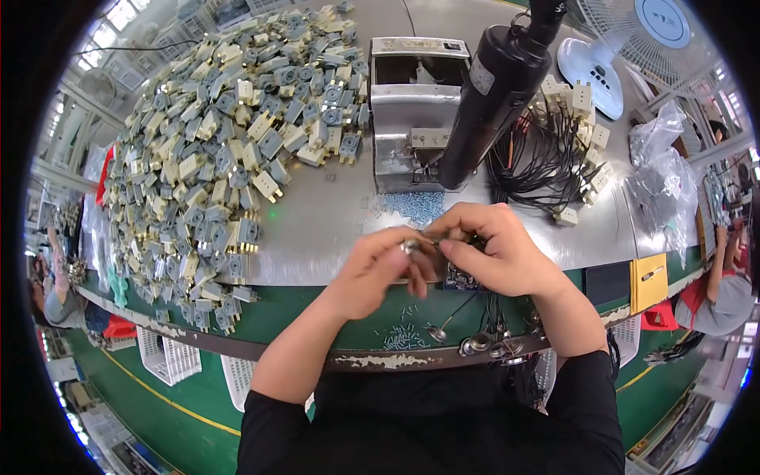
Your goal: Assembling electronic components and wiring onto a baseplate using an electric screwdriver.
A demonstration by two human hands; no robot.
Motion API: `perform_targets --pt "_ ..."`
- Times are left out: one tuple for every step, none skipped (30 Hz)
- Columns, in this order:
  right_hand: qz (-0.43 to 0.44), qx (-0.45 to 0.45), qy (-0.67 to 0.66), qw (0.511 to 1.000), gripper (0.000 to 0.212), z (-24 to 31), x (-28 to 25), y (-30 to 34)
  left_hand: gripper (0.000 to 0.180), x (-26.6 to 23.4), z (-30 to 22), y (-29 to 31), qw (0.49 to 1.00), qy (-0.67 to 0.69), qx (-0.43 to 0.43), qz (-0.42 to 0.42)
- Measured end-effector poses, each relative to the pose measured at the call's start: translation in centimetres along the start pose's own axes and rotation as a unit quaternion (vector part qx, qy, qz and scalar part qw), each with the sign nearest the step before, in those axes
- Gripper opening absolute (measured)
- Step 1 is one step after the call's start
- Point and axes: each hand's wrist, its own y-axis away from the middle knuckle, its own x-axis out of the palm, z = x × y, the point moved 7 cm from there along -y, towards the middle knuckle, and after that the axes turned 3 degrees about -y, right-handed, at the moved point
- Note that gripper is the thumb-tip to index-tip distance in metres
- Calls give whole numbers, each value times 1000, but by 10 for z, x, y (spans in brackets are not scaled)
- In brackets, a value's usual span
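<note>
My left hand (374,273) and my right hand (503,252) meet over the front of the bench. A small shiny metal part (408,247) shows at my left thumb and fingertips, which are curled and slightly blurred. My right thumb and index finger pinch a small item, mostly covered by the fingers. A circuit board (461,279) lies below my right hand, partly hidden by it. Just beyond my fingers is a heap of small blue screws (416,207). Nearer me, loose silver screws (404,340) and round metal parts on black wires (479,343) lie on the green mat (317,305).
A large pile of grey and cream socket pieces (229,134) covers the left. A metal screw feeder (416,103) stands ahead, with a black electric screwdriver (491,103) hanging before it. Wired sockets (586,150), a fan (657,32), plastic bags (663,182) and a yellow notebook (649,283) are right.
</note>
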Motion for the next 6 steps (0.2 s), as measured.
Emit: perform_targets --pt "29 -12 21 999 21 2 0 -2 29 12 8 2 974 201 -55 87" --pt "58 -24 42 997 21 3 2 -4 38 23 11 5 898 392 -105 170" --pt "25 -41 -20 999 20 0 3 -3 56 22 20 6 905 353 -127 200" --pt "25 -39 -19 999 20 -3 3 -2 56 18 24 8 904 354 -127 201" --pt "40 -74 1 996 20 1 4 -1 59 16 29 10 918 307 -135 210" --pt "57 -110 18 992 20 3 2 -1 61 15 33 13 930 259 -143 216"
